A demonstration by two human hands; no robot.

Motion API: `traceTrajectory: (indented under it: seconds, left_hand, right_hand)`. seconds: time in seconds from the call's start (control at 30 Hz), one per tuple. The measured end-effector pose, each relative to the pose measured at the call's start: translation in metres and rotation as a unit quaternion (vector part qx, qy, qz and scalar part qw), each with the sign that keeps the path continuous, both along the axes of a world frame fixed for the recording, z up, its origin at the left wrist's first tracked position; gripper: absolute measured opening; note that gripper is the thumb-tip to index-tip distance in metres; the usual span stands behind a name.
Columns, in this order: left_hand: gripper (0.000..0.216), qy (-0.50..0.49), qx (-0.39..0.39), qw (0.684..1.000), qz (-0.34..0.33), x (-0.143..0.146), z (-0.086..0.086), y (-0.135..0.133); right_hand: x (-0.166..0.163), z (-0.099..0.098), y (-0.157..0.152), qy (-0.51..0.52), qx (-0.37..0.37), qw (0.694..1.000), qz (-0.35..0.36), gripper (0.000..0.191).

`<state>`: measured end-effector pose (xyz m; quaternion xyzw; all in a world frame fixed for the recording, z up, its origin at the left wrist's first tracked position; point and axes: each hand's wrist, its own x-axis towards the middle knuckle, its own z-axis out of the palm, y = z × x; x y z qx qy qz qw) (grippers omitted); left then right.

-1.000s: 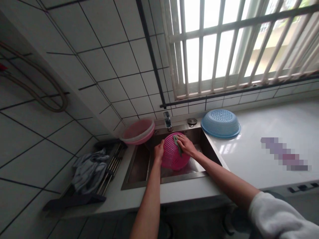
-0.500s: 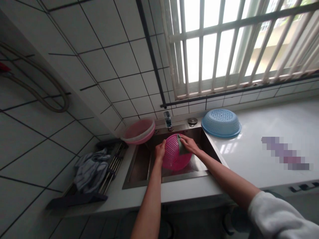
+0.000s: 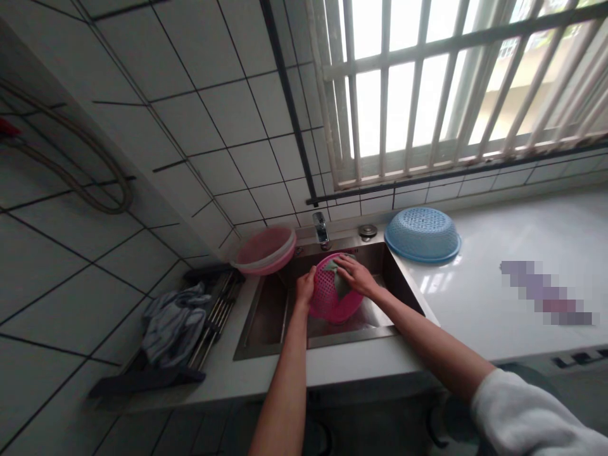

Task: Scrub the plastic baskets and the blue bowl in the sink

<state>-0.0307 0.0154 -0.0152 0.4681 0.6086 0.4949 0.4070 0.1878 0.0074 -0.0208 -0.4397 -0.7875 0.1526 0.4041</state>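
A pink colander [image 3: 327, 299] is held tilted over the metal sink [image 3: 266, 316], its holes facing me. My left hand [image 3: 305, 288] grips the colander's left rim, the thumb on top. Under my right hand [image 3: 356, 275] lies a green cloth [image 3: 341, 285], pressed against the inside of the colander. The fingers of that hand are bent over the cloth, and part of the cloth hangs below them.
Behind the sink stand a faucet [image 3: 320, 229] and a round metal drain plug [image 3: 367, 232]. A pink basin [image 3: 266, 250] sits at the back left corner, an upturned blue basket [image 3: 422, 234] at the right. Striped cloth [image 3: 175, 326] lies on a rack at left.
My right hand has slid with the green cloth from the colander's upper right rim a little left, over its inner surface. My left hand stays on the rim.
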Motion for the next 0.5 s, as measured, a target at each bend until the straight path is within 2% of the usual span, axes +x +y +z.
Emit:
traceTrajectory:
  seconds: [0.07,0.1,0.17,0.23,0.3,0.33,0.4,0.5]
  left_hand:
    - [0.073,-0.015,-0.016,1.0,-0.001,0.0,0.0,-0.001]
    - [0.074,-0.025,-0.015,1.0,-0.005,0.001,0.0,-0.001]
    - [0.075,-0.04,0.0,0.999,-0.011,0.003,0.001,-0.001]
    - [0.075,-0.044,0.008,0.999,-0.01,0.005,0.002,-0.001]
    - [0.075,-0.049,0.001,0.999,-0.012,0.006,0.003,-0.002]
    - [0.076,-0.057,-0.006,0.998,-0.018,0.006,0.003,-0.003]
    - [0.077,-0.075,-0.02,0.996,-0.033,0.007,0.003,-0.004]
    - [0.077,-0.068,-0.04,0.996,-0.034,0.006,0.0,-0.005]
  right_hand:
    - [0.0,-0.003,0.0,0.002,-0.011,1.0,-0.026,0.045]
    - [-0.003,-0.002,-0.004,-0.019,0.006,1.0,-0.014,0.044]
    - [-0.017,0.004,-0.016,-0.08,0.066,0.994,0.045,0.042]
    - [-0.03,0.012,-0.029,-0.127,0.12,0.975,0.135,0.039]
    - [-0.034,0.018,-0.033,-0.138,0.14,0.962,0.187,0.038]
    - [-0.032,0.018,-0.031,-0.128,0.137,0.964,0.189,0.039]
    - [-0.019,0.014,-0.019,-0.081,0.105,0.98,0.145,0.04]
    - [0.009,-0.003,0.006,0.038,0.006,0.999,0.012,0.044]
